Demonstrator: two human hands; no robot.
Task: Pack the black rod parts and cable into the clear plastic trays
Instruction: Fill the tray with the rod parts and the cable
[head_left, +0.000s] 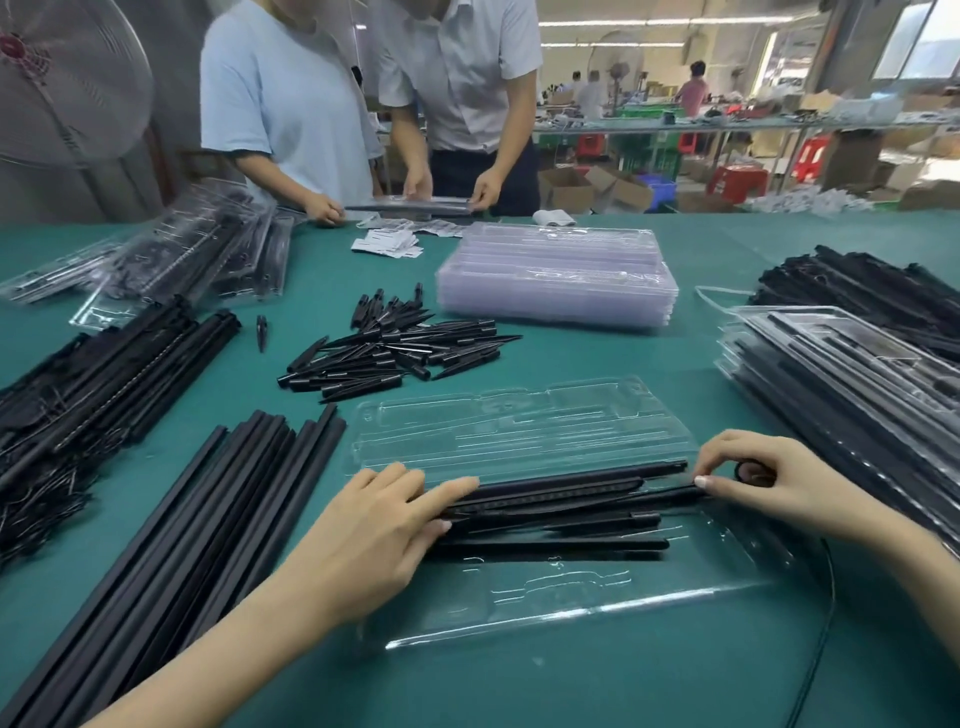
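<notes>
An open clear plastic tray (519, 603) lies in front of me on the green table, its lid half (519, 421) folded back. Several black rod parts (561, 499) lie lengthwise in the tray's slots. My left hand (374, 535) rests on their left ends, fingers flat and pressing down. My right hand (769, 475) pinches the right ends of the rods between thumb and fingers, with a small black ring-like piece (750, 472) showing under its fingers. A thin black cable (826, 613) trails off the tray's right end toward the table's near edge.
Long black rods (171, 540) lie at the left, a heap of pointed black tips (395, 348) in the middle, a stack of empty clear trays (556, 280) behind. Filled trays (852, 395) pile at the right and far left (182, 260). Two people (374, 104) stand across the table.
</notes>
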